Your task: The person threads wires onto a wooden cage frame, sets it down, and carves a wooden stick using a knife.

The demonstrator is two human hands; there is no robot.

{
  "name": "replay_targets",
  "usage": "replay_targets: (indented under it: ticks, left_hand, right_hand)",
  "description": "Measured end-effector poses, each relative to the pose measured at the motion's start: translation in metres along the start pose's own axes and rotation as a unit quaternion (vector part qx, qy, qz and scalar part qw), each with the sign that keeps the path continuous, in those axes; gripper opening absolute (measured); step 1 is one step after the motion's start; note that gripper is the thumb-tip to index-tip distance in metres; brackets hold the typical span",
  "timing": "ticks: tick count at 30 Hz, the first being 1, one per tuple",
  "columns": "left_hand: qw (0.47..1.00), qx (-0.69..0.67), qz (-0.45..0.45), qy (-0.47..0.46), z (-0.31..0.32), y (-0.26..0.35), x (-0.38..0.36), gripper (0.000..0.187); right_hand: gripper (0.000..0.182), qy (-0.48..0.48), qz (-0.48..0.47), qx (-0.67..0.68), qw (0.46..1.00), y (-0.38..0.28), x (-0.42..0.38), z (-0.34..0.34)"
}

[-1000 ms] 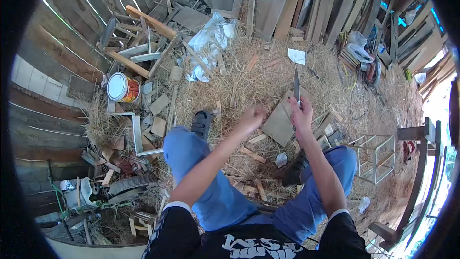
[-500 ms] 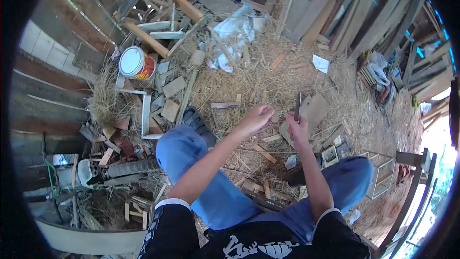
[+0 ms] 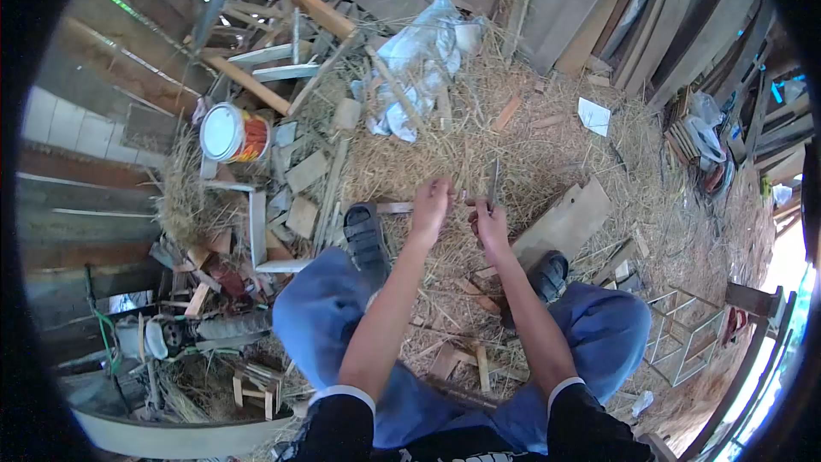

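My right hand (image 3: 490,224) is closed round the handle of a knife (image 3: 494,178), whose narrow dark blade points away from me. My left hand (image 3: 431,204) is beside it, a short gap to the left, with its fingers curled. Whether something small is in those fingers I cannot make out. Both hands are above straw-covered ground, between my knees. A flat wooden board (image 3: 569,218) lies to the right of my right hand, near my sandalled foot (image 3: 548,275). My other sandal (image 3: 365,235) is left of my left hand.
A white-lidded bucket (image 3: 224,133) stands at the left among wood scraps. Ahead lies a pale plastic sheet (image 3: 419,60). Planks (image 3: 581,8) lean along the back right. A thin wire-like frame (image 3: 684,334) is at the right, and a wooden block (image 3: 483,368) lies between my legs.
Both hands have shifted left, the right one carrying the knife. My left fingers have turned to point more directly away from me. The view has shifted slightly, and more of the board shows.
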State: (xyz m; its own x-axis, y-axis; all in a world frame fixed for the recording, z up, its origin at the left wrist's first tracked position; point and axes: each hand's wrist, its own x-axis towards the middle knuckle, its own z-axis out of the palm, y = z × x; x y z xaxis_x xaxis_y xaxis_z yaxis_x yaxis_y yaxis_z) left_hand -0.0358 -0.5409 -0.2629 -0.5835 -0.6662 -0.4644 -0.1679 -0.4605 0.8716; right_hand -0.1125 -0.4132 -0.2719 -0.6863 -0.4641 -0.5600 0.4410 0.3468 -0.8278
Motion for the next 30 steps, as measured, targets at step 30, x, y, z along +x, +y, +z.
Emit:
replay_targets:
  ticks: [30]
  left_hand:
    - [0.992, -0.013, 0.062, 0.110, -0.020, -0.127, 0.176, 0.025]
  right_hand:
    - [0.042, 0.169, -0.091, -0.436, 0.879, 0.045, 0.320, 0.026]
